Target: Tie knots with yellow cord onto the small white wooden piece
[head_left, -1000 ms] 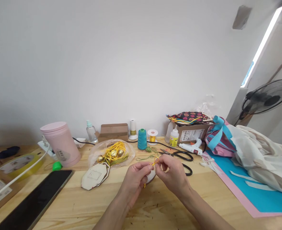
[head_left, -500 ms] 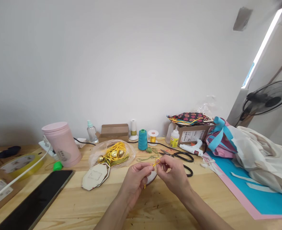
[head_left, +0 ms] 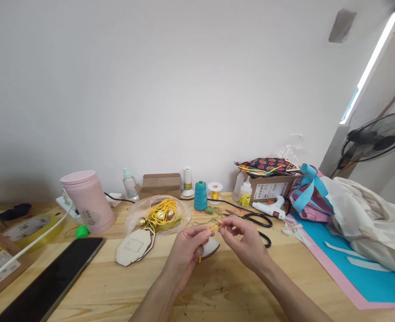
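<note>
Between my hands a thin yellow cord (head_left: 216,225) forms a small loop. My left hand (head_left: 188,250) pinches the cord between thumb and forefinger, and a yellow end hangs below its fingers. At the loop's right side, my right hand (head_left: 243,240) has thumb and fingertips closed on the cord. Under and behind the hands lies a white piece with a dark edge (head_left: 210,247), partly covered by the left hand. Black-handled scissors (head_left: 256,218) rest just beyond the right hand. Green thread (head_left: 205,222) trails on the table behind the loop.
A plastic bag of yellow cord and gold bells (head_left: 160,214) sits left of centre, near white board shapes (head_left: 135,247). Behind stand a teal thread cone (head_left: 200,196), a glue bottle (head_left: 245,194) and a glue gun (head_left: 270,208). A phone (head_left: 53,277) and pink tumbler (head_left: 89,201) are left.
My right hand has shifted slightly down and right, its fingers a little more extended. The left hand has moved slightly left, and more of the white piece shows.
</note>
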Demonstrator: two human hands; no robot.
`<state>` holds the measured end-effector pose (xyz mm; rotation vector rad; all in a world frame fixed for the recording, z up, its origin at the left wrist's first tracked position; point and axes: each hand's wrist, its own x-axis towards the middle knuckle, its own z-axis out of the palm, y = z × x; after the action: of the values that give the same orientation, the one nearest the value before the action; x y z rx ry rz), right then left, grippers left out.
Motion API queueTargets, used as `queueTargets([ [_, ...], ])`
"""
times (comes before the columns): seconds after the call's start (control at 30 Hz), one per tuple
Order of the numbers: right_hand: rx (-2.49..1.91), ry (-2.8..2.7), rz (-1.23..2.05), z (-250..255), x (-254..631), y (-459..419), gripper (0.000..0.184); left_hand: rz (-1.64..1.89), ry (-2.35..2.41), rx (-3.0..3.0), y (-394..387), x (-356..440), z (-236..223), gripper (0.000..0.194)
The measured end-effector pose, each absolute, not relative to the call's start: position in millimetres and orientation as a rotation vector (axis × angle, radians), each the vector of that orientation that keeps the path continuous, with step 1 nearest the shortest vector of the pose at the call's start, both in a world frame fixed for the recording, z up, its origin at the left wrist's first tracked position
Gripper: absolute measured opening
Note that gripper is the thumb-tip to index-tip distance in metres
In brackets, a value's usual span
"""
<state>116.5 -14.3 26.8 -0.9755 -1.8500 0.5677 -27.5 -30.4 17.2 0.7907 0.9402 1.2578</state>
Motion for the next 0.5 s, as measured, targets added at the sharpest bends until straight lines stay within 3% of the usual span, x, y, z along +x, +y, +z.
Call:
queueTargets([
  [0.5, -0.917, -2.032, 0.267, 26.6, 117.4, -13.4, 0.015, 1.399, 1.160, 1.157, -33.2, -21.9, 22.0, 0.009],
])
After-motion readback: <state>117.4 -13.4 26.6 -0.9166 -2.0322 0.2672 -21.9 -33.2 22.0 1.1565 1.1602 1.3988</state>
